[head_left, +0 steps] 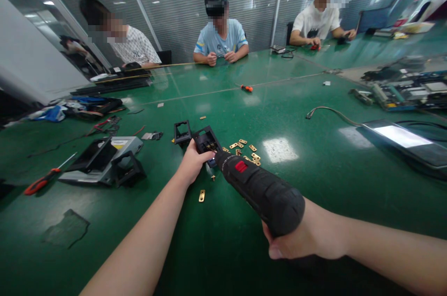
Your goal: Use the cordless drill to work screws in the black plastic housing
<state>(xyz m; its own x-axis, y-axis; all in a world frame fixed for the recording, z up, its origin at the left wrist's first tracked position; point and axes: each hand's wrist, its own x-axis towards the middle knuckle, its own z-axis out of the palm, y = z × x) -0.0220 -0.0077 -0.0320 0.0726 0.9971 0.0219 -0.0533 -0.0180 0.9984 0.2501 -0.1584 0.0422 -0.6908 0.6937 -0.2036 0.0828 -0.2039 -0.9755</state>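
Observation:
My right hand (307, 233) is wrapped round the grip of a black cordless drill (258, 184) with a red switch on top. Its chuck end reaches a black plastic housing (206, 137); the bit's tip is hidden. Closed on the near left edge of that housing, my left hand (193, 161) has its thumb close to the chuck. Small brass pieces show inside the housing. Several brass plates with holes (253, 148) are scattered to its right. A single brass plate (201, 195) and a small brass screw (213, 178) lie nearer to me. Another black frame (182, 132) stands just left of the housing.
On the left are an orange-handled screwdriver (42, 181), a grey metal case (127, 144) and a black bracket (127, 170). A second screwdriver (246, 88) lies farther back. Circuit boards (412, 91) and a lit flat device (405, 140) occupy the right. Several people sit across the green table (314, 259).

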